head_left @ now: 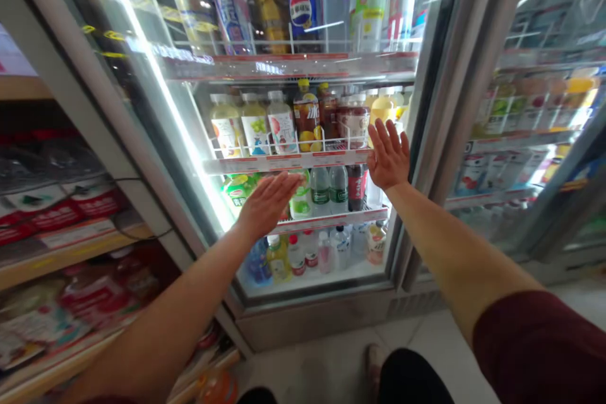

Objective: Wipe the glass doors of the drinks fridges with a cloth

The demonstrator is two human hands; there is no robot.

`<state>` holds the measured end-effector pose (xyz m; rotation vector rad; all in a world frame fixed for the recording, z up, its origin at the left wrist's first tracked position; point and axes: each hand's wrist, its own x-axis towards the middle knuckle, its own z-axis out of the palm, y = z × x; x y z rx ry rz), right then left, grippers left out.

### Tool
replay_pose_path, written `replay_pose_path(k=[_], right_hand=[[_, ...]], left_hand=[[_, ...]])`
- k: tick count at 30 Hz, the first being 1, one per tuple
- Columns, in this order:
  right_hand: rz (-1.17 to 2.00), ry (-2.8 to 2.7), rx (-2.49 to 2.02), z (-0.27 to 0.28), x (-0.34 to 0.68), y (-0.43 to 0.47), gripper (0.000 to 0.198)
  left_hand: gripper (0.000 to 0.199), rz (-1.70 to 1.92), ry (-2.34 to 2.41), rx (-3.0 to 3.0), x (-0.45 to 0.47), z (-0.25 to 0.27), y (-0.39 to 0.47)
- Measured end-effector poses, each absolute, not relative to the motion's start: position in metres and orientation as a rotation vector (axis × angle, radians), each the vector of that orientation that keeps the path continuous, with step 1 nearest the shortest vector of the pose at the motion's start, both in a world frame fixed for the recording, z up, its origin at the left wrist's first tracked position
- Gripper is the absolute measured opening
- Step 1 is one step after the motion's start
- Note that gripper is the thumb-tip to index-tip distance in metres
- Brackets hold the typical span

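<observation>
Both my hands are raised in front of the glass door (265, 293) of a lit drinks fridge. My left hand (269, 202) is held flat with its fingers stretched out, in front of the third shelf. Higher and to the right, my right hand (389, 156) shows its back with the fingers spread, near the door's right side. Neither hand holds anything; whether they touch the glass I cannot tell. Behind the door stand juice bottles (255, 126), a yellow-capped tea bottle (307, 117), green-labelled water bottles (320, 189) and a large Pepsi bottle (301, 0).
A second fridge door (521, 113) with more drinks is at the right. Wooden shelves (71, 255) with red-labelled packs line the left. An orange item (218, 386) sits low by the shelf foot. Pale floor tiles (322, 360) and my feet show below.
</observation>
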<state>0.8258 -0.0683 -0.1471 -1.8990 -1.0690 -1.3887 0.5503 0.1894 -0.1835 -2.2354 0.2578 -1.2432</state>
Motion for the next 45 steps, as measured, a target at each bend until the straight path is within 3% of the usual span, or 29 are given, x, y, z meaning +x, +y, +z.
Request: replay_pose_path(k=[5, 10, 13, 17, 23, 26, 31, 39, 45], right_hand=[[-1.380, -1.076, -1.912, -0.145, 0.824, -0.070, 0.067], [-1.363, -1.072, -1.923, -0.144, 0.823, -0.070, 0.067], [-1.383, -1.074, -1.916, -0.145, 0.823, -0.069, 0.067], [-1.399, -1.079, -1.911, -0.146, 0.827, -0.069, 0.067], [-1.319, -1.039, -1.859, -0.144, 0.812, -0.067, 0.068], [-1.276, -1.045, -1.747, -0.138, 0.773, -0.047, 0.066], [-1.090, -1.632, -1.590, -0.132, 0.703, 0.007, 0.068], [-1.103, -1.618, -1.530, -0.109, 0.717, 0.013, 0.063], [-1.226, -1.556, -1.504, -0.096, 0.710, 0.037, 0.068]], left_hand=[[0.080, -1.568, 0.001, -2.150, 0.553, -0.171, 0.197], [0.062, -1.313, 0.226, -2.290, 0.558, -0.180, 0.183], [0.054, -1.447, 0.101, -2.305, 0.557, -0.157, 0.188], [0.061, -1.711, -0.098, -2.214, 0.566, -0.121, 0.192], [0.069, -1.439, 0.109, -2.430, 0.591, -0.131, 0.150], [0.070, -1.507, 0.103, -2.564, 0.602, -0.127, 0.131], [0.062, -1.755, 0.069, -2.632, 0.603, -0.115, 0.114], [0.068, -1.805, -0.217, -2.364, 0.524, -0.139, 0.199], [0.072, -1.740, -0.378, -2.462, 0.527, -0.153, 0.235]])
